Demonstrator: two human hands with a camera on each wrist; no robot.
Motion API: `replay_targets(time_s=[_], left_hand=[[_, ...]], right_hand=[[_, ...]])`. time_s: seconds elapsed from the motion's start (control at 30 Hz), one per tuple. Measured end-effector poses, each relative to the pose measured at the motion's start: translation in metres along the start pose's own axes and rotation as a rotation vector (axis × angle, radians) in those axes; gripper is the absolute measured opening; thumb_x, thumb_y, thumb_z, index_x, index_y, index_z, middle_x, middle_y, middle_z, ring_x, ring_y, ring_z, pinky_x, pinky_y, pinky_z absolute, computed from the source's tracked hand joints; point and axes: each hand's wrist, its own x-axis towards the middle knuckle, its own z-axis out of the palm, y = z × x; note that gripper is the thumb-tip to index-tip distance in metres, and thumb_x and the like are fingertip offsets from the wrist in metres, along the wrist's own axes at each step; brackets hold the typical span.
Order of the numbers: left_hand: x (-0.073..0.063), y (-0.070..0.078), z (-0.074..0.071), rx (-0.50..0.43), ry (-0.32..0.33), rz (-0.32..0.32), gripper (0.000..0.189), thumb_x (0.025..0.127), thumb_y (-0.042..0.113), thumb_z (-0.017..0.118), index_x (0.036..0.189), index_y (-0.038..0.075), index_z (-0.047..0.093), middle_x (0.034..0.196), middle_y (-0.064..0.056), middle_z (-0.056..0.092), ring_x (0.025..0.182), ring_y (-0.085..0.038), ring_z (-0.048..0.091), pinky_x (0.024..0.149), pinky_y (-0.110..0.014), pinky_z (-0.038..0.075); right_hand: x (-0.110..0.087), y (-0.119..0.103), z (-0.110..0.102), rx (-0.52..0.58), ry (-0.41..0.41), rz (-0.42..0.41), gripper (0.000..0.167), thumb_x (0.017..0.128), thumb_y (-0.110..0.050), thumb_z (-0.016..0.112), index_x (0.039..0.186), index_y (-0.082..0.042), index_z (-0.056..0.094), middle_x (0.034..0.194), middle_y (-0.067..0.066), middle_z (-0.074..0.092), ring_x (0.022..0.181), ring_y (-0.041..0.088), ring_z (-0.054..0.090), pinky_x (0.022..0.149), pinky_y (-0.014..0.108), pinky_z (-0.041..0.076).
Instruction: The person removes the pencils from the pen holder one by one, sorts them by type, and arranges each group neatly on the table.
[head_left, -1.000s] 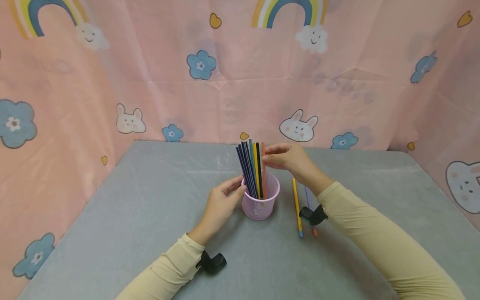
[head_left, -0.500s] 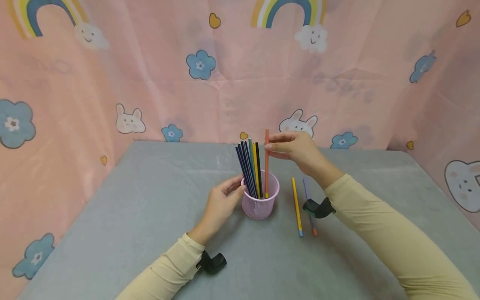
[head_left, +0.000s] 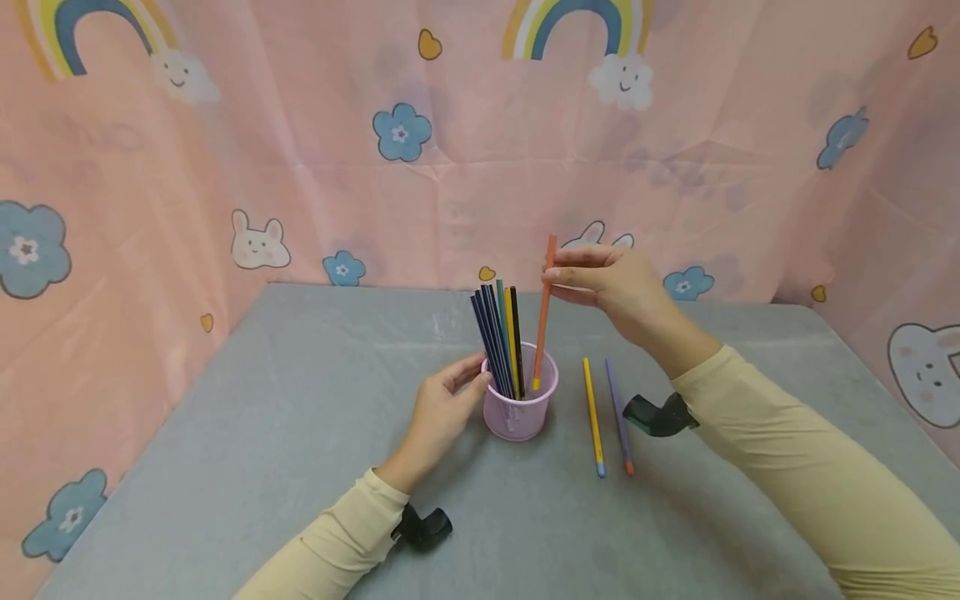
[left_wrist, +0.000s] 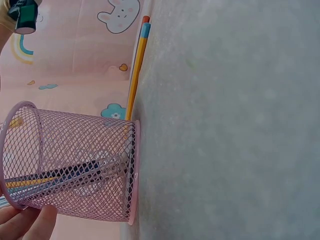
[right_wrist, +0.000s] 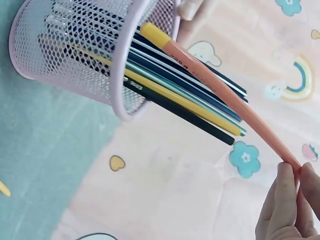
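Observation:
A pink mesh pencil cup [head_left: 516,423] stands upright, steadied by my left hand [head_left: 442,415], whose thumb and fingers pinch its left rim. In the left wrist view, the fingertips [left_wrist: 44,222] lie against the mesh just under the rim. My right hand [head_left: 633,296] pinches an orange pencil [head_left: 545,312] near its upper end. The pencil tilts slightly, its yellow-tipped lower end [right_wrist: 154,34] at the cup's mouth. Leaning left inside the cup are several dark blue pencils [head_left: 487,333], a teal pencil [head_left: 501,312], a yellow pencil [head_left: 511,321] and a black pencil [head_left: 517,350].
Right of the cup, a yellow pencil [head_left: 592,417] with a blue end and a purple pencil [head_left: 618,408] with a red end lie side by side on the grey table [head_left: 300,433]. A pink patterned curtain [head_left: 480,183] hangs behind.
My right hand has raised the orange pencil from among the others, moving it up and to the right, and it now tilts. My left hand has stayed on the cup.

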Motion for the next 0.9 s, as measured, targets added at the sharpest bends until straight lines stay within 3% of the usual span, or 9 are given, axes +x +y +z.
replay_targets(time_s=[0.33,0.63,0.77,0.9], left_hand=[[0.0,0.001,0.0,-0.008,-0.005,0.031,0.038,0.097,0.013,0.064,0.132,-0.001,0.061,0.131,-0.016,0.066,0.125,-0.029,0.062,0.111,-0.044,0.046],[-0.001,0.002,-0.001,-0.006,-0.009,0.024,0.039,0.097,0.013,0.064,0.132,-0.002,0.061,0.131,-0.016,0.066,0.125,-0.029,0.062,0.111,-0.044,0.046],[-0.001,0.003,-0.001,-0.003,-0.004,0.022,0.039,0.097,0.013,0.064,0.132,-0.001,0.061,0.131,-0.016,0.066,0.125,-0.028,0.062,0.111,-0.043,0.046],[-0.001,0.004,-0.001,0.002,-0.003,0.022,0.039,0.097,0.013,0.064,0.132,-0.002,0.061,0.131,-0.016,0.066,0.125,-0.028,0.062,0.111,-0.043,0.047]], right_hand=[[-0.009,-0.014,-0.009,0.08,0.01,-0.025,0.012,0.088,-0.003,0.073,0.088,-0.014,0.078,0.091,-0.002,0.076,0.085,0.01,0.074,0.084,0.026,0.061],[-0.018,-0.008,-0.033,0.111,-0.02,-0.042,0.014,0.087,0.0,0.073,0.09,-0.012,0.079,0.092,-0.002,0.076,0.085,0.01,0.074,0.085,0.025,0.061],[-0.02,-0.001,-0.045,0.092,-0.01,-0.017,0.015,0.088,0.0,0.072,0.089,-0.013,0.079,0.091,-0.003,0.075,0.084,0.01,0.074,0.083,0.025,0.061],[-0.024,0.007,-0.056,0.035,0.013,0.063,0.011,0.087,-0.005,0.074,0.089,-0.015,0.078,0.091,-0.005,0.075,0.087,0.009,0.073,0.083,0.025,0.061]])
